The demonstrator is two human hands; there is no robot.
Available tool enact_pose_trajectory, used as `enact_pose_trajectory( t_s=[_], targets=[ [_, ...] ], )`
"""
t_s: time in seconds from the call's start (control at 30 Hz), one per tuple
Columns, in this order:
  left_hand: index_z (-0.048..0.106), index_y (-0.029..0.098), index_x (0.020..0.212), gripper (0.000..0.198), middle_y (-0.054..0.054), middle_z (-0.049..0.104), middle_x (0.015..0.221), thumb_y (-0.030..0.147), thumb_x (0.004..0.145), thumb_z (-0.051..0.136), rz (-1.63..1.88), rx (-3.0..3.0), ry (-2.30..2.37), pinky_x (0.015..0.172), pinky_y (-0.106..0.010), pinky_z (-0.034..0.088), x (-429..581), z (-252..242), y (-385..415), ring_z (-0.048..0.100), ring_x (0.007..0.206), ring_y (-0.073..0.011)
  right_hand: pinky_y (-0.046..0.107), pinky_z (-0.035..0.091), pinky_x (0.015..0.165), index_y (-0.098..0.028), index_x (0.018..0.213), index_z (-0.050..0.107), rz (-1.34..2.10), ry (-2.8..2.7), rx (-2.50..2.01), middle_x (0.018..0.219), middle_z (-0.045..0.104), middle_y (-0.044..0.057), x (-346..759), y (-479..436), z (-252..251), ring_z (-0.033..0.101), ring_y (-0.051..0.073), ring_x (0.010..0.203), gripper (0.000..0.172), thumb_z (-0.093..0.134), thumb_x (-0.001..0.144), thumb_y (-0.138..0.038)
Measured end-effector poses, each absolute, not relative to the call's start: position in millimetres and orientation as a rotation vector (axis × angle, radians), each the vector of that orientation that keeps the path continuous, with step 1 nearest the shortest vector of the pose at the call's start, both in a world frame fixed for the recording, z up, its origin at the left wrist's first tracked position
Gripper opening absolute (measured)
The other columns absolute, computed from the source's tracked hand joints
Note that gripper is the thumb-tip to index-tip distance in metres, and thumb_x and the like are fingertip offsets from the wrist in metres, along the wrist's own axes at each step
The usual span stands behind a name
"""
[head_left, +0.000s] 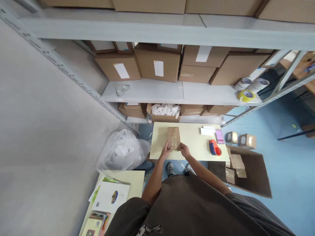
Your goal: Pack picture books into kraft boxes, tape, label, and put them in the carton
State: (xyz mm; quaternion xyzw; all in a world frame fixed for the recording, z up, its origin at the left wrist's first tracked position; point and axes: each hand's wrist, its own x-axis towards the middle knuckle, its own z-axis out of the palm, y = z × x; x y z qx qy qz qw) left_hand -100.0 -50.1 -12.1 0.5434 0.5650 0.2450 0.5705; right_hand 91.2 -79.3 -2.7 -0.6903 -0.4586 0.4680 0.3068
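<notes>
A small taped cardboard box (173, 137) lies on the pale yellow table (192, 150). My left hand (165, 152) grips its near left corner with fingers curled on the edge. My right hand (184, 150) holds the near right corner the same way. Both hands are closed on the box, which rests flat on the tabletop. A red and blue tape dispenser (215, 147) sits on the table to the right of my right hand. White and purple label pads (213, 132) lie beyond it.
A grey metal shelf (172, 93) with several cardboard boxes stands behind the table, tape rolls (248, 88) at its right end. A clear plastic bag (121, 152) lies on the floor to the left. An open carton (248, 170) with small boxes stands to the right. Papers (110, 196) lie on a second table, near left.
</notes>
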Motion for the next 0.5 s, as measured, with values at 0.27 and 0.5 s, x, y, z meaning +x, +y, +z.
enact_pose_trajectory(
  t_s=[0.27, 0.5],
  targets=[
    [-0.002, 0.027, 0.176, 0.093, -0.007, 0.037, 0.174, 0.043, 0.105, 0.056, 0.504, 1.559, 1.069, 0.124, -0.036, 0.045, -29.9, 16.3, -14.3, 0.044, 0.157, -0.0223, 0.048, 0.059, 0.109, -0.028, 0.139, 0.072, 0.992, -0.857, -1.556, 0.134, 0.077, 0.001, 158.9, -94.0, 30.4, 0.073, 0.028, 0.122, 0.058, 0.07, 0.081, -0.024],
    [0.005, 0.027, 0.176, 0.091, -0.008, 0.037, 0.175, 0.045, 0.104, 0.058, 0.312, 1.726, 0.747, 0.124, -0.035, 0.044, 128.6, 56.2, -12.3, 0.045, 0.156, -0.0239, 0.047, 0.062, 0.103, -0.027, 0.148, 0.068, 0.764, -0.551, -1.507, 0.144, 0.072, 0.006, 282.5, -159.0, 41.1, 0.072, 0.031, 0.125, 0.065, 0.077, 0.084, -0.035]
  ],
)
